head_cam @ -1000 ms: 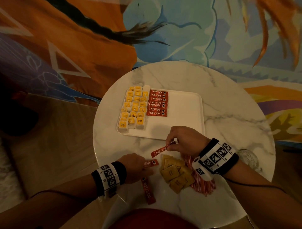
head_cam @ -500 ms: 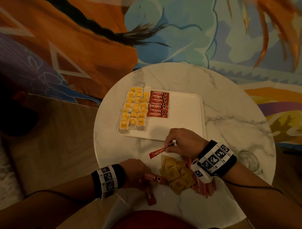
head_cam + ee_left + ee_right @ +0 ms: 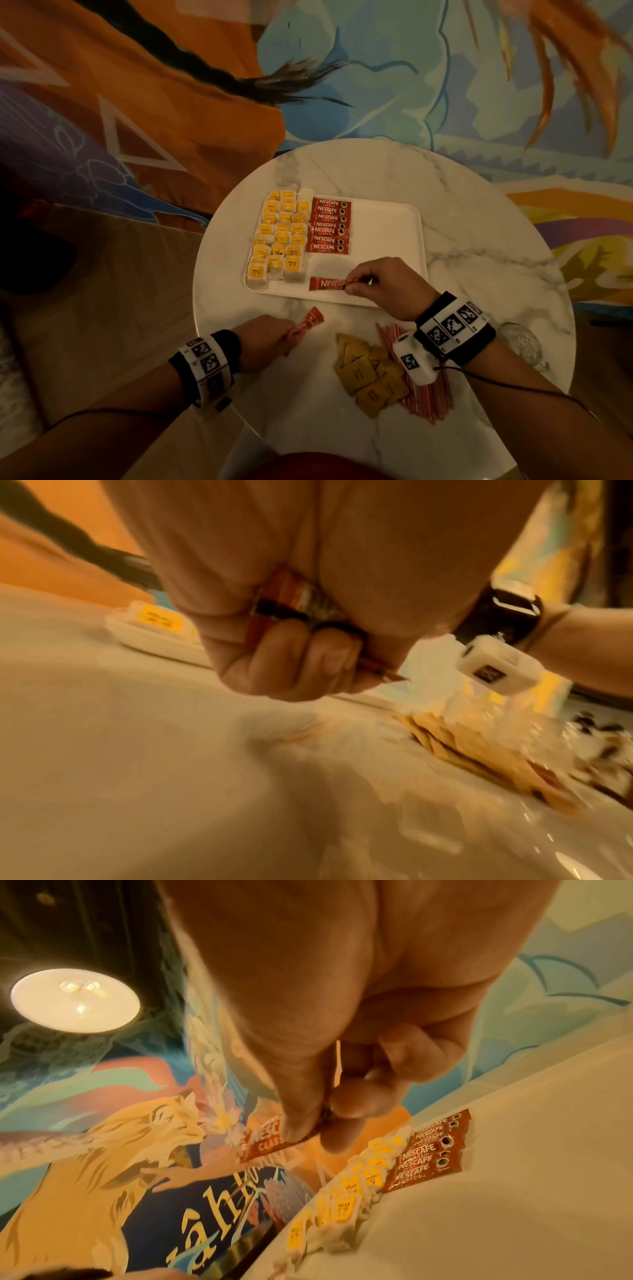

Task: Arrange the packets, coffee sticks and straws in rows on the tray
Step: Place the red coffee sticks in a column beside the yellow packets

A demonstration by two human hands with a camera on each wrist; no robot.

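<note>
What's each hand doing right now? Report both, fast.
Left hand: closed on a red coffee stick above the table.
Right hand: pinching one end of another coffee stick over the tray.

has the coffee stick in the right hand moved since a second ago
Yes. The coffee stick pinched by the right hand went from over the bare table to over the tray, toward the stick row.
</note>
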